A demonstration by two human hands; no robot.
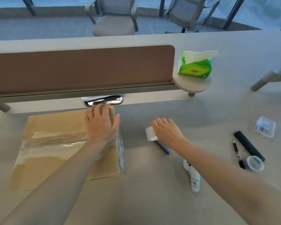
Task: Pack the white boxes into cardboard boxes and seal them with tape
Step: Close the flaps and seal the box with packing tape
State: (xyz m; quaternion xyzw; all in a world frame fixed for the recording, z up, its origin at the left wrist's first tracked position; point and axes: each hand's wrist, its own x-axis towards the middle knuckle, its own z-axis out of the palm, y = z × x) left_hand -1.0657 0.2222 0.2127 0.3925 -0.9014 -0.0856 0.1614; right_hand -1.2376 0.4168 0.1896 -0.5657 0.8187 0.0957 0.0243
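Note:
A closed cardboard box lies on the desk at the left, with clear tape running along its top seam and down its right side. My left hand rests flat on the box's far right corner, fingers straight. To the right, my right hand lies over a roll of tape, fingers curved across its top. No white boxes are in sight.
A dark-handled tool lies by the roll. A white device with a label, two pens, a small lidded cup and a clear case sit to the right. A tissue pack stands beyond the brown divider.

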